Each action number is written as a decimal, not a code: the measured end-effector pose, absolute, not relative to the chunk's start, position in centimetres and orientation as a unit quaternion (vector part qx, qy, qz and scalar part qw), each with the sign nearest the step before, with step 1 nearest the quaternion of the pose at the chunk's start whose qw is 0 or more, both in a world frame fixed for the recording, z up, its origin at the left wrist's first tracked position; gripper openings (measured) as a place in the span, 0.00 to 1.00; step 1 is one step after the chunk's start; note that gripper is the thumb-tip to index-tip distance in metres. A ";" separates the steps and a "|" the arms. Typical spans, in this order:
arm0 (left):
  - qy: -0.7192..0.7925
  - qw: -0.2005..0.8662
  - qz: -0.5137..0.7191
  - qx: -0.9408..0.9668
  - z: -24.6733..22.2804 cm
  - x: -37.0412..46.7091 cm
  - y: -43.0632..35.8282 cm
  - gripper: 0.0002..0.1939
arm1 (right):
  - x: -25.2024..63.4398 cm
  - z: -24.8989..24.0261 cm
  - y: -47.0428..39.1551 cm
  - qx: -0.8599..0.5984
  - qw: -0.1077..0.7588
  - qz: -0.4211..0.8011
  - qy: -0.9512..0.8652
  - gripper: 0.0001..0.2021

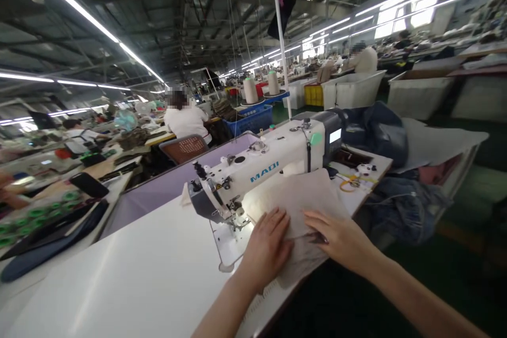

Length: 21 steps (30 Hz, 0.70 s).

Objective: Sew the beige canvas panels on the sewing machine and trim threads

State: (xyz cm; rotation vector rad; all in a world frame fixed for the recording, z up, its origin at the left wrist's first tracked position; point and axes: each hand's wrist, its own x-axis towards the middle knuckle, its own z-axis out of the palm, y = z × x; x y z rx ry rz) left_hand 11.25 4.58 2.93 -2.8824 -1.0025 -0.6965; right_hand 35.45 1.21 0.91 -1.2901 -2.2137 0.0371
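From here I see the sewing machine (293, 143) on a white worktop (138, 269), pale cloth (304, 198) lying in front of it, partly beneath its arm. The left hand (270, 245) presses the cloth near the needle end, its grip open and flat. The right hand (338, 235) touches the cloth farther right, fingers bent over something dark; whether its grip is closed, I can't tell. Yellow-handled scissors (348, 185) lie right of the machine.
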 end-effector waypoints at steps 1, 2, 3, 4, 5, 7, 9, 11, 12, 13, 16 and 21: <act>-0.312 0.013 -0.212 -0.926 3.0 11.6 5.1 0.29 | 35.6 1.0 1.4 -0.474 0.290 0.016 -0.831 0.17; -0.305 0.022 -0.206 -0.930 3.1 11.8 5.5 0.29 | 35.7 1.1 1.5 -0.466 0.300 0.017 -0.832 0.16; -0.295 0.031 -0.205 -0.933 3.2 11.9 5.9 0.28 | 35.9 1.3 1.6 -0.457 0.315 0.017 -0.832 0.16; -0.282 0.042 -0.210 -0.935 3.5 11.9 6.2 0.26 | 36.0 1.7 1.6 -0.448 0.330 0.016 -0.831 0.16; -0.268 0.055 -0.219 -0.936 3.8 11.7 6.4 0.24 | 36.1 2.0 1.5 -0.439 0.342 0.012 -0.831 0.15; -0.239 0.087 -0.242 -0.936 4.7 10.9 6.0 0.20 | 36.0 2.9 1.0 -0.421 0.349 0.008 -0.837 0.14; -0.215 0.120 -0.252 -0.936 5.6 9.3 4.6 0.17 | 35.3 3.7 0.0 -0.399 0.335 0.014 -0.854 0.12; -0.195 0.138 -0.231 -0.943 5.8 7.1 2.2 0.16 | 33.9 4.1 -1.3 -0.365 0.312 0.038 -0.876 0.09; -0.196 0.140 -0.210 -0.948 5.6 5.7 0.9 0.15 | 33.0 4.0 -1.9 -0.345 0.297 0.054 -0.889 0.08; -0.208 0.146 -0.197 -0.947 5.2 4.3 -0.5 0.15 | 31.9 3.9 -2.5 -0.321 0.282 0.066 -0.902 0.06; -0.241 0.140 -0.195 -0.940 3.0 -0.2 -4.5 0.14 | 28.5 2.9 -3.6 -0.244 0.243 0.088 -0.935 0.06; -0.368 0.091 -0.192 -0.905 1.5 -5.4 -9.9 0.13 | 25.4 1.1 -3.7 -0.174 0.213 0.167 -0.947 0.14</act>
